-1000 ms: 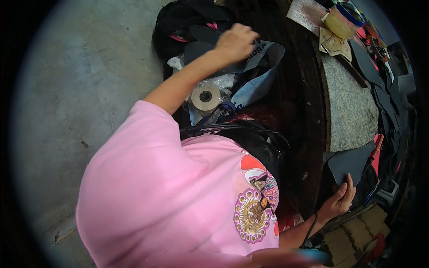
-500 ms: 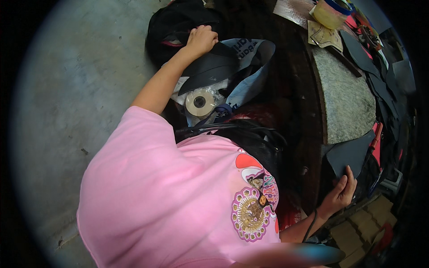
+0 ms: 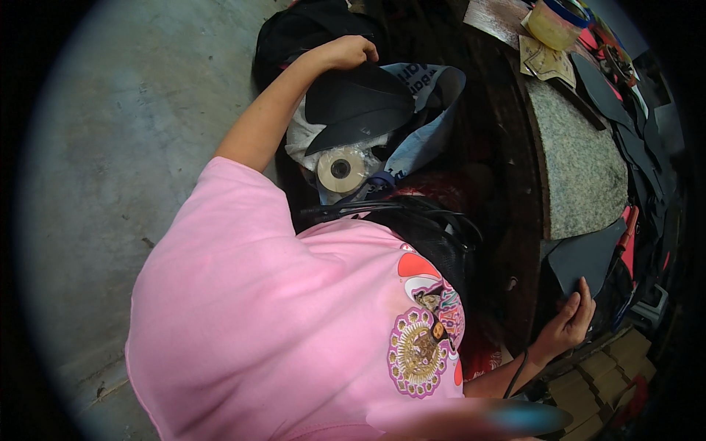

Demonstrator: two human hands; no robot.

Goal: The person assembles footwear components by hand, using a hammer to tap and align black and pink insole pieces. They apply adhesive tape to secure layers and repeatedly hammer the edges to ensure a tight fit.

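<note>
Two curled grips, their hold unclear: left hand (image 3: 350,53) touches dark sheets (image 3: 360,101), right hand (image 3: 571,322) touches a grey sheet (image 3: 584,259).

Dark-grey sheet (image 3: 585,256) and black cut pieces (image 3: 360,94), smooth and matt; speckled slab (image 3: 581,165), rough, stone-like; yellowish tub (image 3: 550,28), translucent plastic; wrap (image 3: 371,159), clear glossy plastic; pink shirt (image 3: 220,287), soft matt cloth; floor (image 3: 147,125), concrete-like.

sheet (image 3: 585,257) is slate grey | cut pieces (image 3: 359,103) charcoal | shirt (image 3: 228,294) pink, emblem (image 3: 418,353) multicoloured | roll (image 3: 325,172) cream | slab (image 3: 581,165) speckled grey-green | jar (image 3: 551,29) yellowish, rim (image 3: 571,9) blue
</note>
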